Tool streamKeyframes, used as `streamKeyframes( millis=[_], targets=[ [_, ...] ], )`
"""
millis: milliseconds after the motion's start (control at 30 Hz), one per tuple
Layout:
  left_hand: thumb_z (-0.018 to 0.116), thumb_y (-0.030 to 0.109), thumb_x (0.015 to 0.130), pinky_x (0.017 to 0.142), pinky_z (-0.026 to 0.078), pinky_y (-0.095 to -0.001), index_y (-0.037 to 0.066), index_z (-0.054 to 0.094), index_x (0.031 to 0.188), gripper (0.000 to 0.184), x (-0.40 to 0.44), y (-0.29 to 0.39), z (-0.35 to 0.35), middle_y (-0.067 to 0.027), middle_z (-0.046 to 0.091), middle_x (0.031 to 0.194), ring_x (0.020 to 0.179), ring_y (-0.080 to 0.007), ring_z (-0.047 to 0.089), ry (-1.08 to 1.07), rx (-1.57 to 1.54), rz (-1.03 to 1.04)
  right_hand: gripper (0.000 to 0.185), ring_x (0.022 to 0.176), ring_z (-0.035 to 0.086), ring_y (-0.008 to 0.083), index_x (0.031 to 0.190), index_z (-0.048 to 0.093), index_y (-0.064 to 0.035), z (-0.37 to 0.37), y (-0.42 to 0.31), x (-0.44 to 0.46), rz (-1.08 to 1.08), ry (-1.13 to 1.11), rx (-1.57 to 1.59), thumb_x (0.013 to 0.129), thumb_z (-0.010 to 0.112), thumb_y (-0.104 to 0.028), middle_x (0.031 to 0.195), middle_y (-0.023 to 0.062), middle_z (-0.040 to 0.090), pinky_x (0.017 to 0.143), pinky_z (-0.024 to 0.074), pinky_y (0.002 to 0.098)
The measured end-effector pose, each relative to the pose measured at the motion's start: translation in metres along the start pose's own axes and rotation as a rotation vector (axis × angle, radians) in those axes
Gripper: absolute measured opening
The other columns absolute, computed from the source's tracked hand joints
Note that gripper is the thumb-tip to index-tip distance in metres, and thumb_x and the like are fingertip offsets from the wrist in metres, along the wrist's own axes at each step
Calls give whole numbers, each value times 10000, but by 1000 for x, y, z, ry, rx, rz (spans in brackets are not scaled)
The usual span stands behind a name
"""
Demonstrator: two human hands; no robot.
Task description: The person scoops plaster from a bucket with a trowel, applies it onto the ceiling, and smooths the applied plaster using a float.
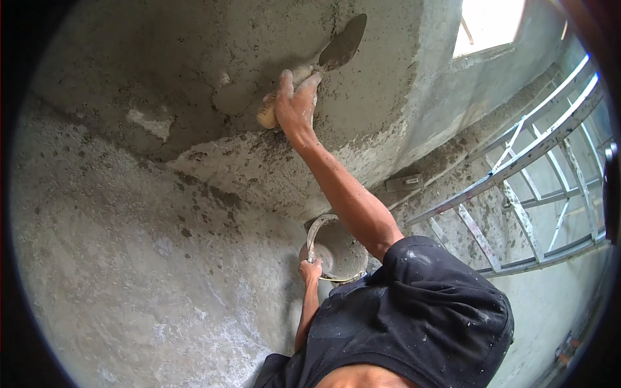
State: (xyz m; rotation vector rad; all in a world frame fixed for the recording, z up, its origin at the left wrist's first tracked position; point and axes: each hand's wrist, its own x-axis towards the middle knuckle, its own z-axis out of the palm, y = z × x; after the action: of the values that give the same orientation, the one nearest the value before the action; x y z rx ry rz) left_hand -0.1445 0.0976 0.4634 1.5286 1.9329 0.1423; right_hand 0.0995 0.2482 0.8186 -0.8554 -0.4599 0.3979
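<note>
My right hand (297,103) is closed round the wooden handle of a trowel (344,45), up against the wall. The trowel's pointed, mortar-smeared blade lies on or close to the wet grey plaster (381,71); whether it touches is unclear. The round end of the handle sticks out to the left of my fingers. Lower down, my left hand (311,268) grips the rim or handle of a bucket (349,255) near my chest. Some grey material shows inside the bucket, partly hidden by my right arm.
A metal ladder (517,168) with paint-spotted rungs stands at the right. Bright light comes through a window opening (490,26) at the upper right. Bare, rough wall (129,258) fills the left side. A small block (404,183) rests on a ledge behind my right arm.
</note>
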Motion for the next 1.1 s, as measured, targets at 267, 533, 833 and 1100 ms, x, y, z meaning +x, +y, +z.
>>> streamKeyframes(
  millis=[267, 533, 833, 1100],
  targets=[
    [746, 251, 576, 819, 444, -399, -135, 560, 911, 544, 11, -3, -3, -294, 580, 954, 933, -381, 567, -38, -95, -14, 473, 548, 542, 206, 1169, 164, 140, 18, 3, -21, -25, -51, -84, 893, 427, -138, 769, 144, 488, 459, 454, 328],
    [749, 274, 554, 836, 441, -389, -148, 542, 944, 611, -5, 9, -20, -301, 571, 977, 945, -382, 564, -154, -140, -65, 338, 528, 538, 189, 1091, 296, 41, 12, -3, -67, -130, -137, -104, 874, 443, -172, 824, 118, 486, 452, 469, 318],
    [748, 254, 569, 814, 439, -401, -144, 563, 912, 557, 14, -14, -5, -304, 578, 953, 935, -377, 570, -25, -51, 7, 305, 536, 533, 126, 1124, 354, -21, -129, -44, -86, 382, -256, 368, 900, 312, -225, 835, 72, 497, 402, 506, 257],
    [738, 266, 581, 763, 459, -403, -120, 587, 849, 494, 17, -19, -7, -284, 604, 853, 865, -361, 601, 51, -29, 45, 491, 562, 571, 192, 1247, 187, 1, -200, -143, 28, -822, 395, -578, 862, 422, -192, 845, 151, 483, 446, 507, 273]
  ],
)
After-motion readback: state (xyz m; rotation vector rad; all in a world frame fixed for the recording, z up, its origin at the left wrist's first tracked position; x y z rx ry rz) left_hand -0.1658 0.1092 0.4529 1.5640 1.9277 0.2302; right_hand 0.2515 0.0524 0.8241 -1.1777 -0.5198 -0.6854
